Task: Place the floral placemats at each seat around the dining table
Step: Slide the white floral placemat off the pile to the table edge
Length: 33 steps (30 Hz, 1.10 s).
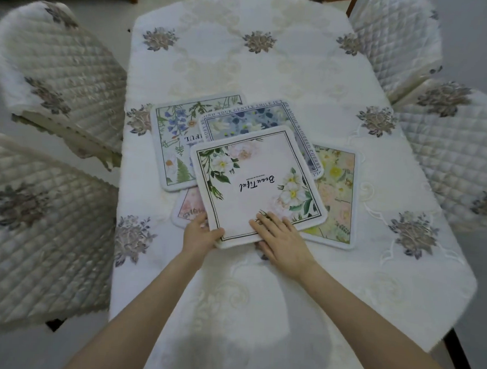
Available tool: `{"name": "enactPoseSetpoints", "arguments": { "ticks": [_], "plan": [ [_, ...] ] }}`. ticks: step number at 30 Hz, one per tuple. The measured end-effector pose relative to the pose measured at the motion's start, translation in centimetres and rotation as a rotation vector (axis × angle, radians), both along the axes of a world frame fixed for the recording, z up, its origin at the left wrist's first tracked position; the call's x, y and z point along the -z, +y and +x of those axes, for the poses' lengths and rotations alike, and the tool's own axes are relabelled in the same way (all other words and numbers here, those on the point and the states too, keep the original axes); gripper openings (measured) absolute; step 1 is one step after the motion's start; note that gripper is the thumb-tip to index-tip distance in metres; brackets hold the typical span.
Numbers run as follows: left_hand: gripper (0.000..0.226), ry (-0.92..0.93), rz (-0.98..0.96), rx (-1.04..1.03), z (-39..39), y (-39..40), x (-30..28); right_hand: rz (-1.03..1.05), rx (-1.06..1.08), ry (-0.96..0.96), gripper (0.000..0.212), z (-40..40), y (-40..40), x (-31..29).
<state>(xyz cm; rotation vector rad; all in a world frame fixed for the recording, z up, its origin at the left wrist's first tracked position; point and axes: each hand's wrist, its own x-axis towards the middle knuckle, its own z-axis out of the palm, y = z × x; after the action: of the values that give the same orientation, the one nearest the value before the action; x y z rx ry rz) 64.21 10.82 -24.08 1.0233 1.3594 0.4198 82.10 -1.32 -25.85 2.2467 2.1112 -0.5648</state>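
1. At the near edge of the mat pile, the left hand [201, 233] pinches the near-left corner of the top mat [257, 185], thumb on top and fingers underneath; the right hand [280, 237] lies flat and open on the near-right edge, thumb tucked below the rim; the top mat rests on the pile, its near edge slightly raised.

2. Risk, judged: lifting with the flat right hand still pressing down may drag the mats underneath; the pile overlaps loosely, so one pull could shift the pink mat [189, 207] or the yellow mat [336, 195] across the tablecloth [270, 73].

3. Risk, judged: the tablecloth is soft and embroidered; a sliding mat may bunch it or pull it toward the near edge.

4. Materials: the mats are thin, flexible squares with rounded corners, a pale stitched border and printed flowers; the top mat carries white blooms and script lettering.

5. Behind it, the blue mat [257, 120] and the fern mat [174, 141] lie fanned, partly covered.

6. Beyond, four chairs [59, 67] with quilted, diamond-stitched covers stand two per side; no mat lies at any seat yet.
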Motion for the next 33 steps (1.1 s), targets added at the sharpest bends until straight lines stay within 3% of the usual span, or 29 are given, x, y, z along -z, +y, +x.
{"name": "enactPoseSetpoints", "arguments": {
  "ticks": [9, 16, 21, 23, 25, 27, 28, 31, 33],
  "plan": [
    [0.044, 0.101, -0.129, 0.051, -7.3, -7.5, -1.0, -0.037, 0.041, 0.03, 0.062, -5.0, -8.3, 0.1],
    [0.043, 0.284, 0.062, 0.135, -10.3, -10.9, -1.0, -0.094, 0.035, 0.007, 0.055, -7.3, -10.9, 0.5],
    [0.058, 0.391, 0.196, 0.212, -10.7, -9.5, -0.8, -0.045, 0.316, 0.035, 0.052, -5.8, -8.7, -1.2],
    [0.048, 0.408, 0.216, 0.252, -10.8, -8.6, -0.9, -0.044, 0.465, 0.024, 0.053, -4.9, -7.7, -1.8],
    [0.018, 0.421, 0.226, 0.261, -10.7, -7.9, -0.8, -0.062, 0.554, 0.012, 0.054, -4.1, -6.7, -2.0],
    [0.045, 0.421, 0.24, 0.277, -10.5, -7.2, -0.3, -0.081, 0.61, 0.014, 0.055, -3.7, -5.6, -2.1],
    [0.046, 0.419, 0.237, 0.275, -10.4, -6.9, -0.1, -0.086, 0.644, 0.036, 0.056, -3.5, -5.1, -2.1],
    [0.012, 0.403, 0.248, 0.298, -9.8, -6.3, 0.1, -0.079, 0.757, 0.11, 0.056, -3.4, -4.0, -2.2],
    [0.016, 0.389, 0.256, 0.307, -9.6, -6.0, 0.5, -0.077, 0.793, 0.115, 0.054, -3.8, -3.8, -2.3]
  ]
}}
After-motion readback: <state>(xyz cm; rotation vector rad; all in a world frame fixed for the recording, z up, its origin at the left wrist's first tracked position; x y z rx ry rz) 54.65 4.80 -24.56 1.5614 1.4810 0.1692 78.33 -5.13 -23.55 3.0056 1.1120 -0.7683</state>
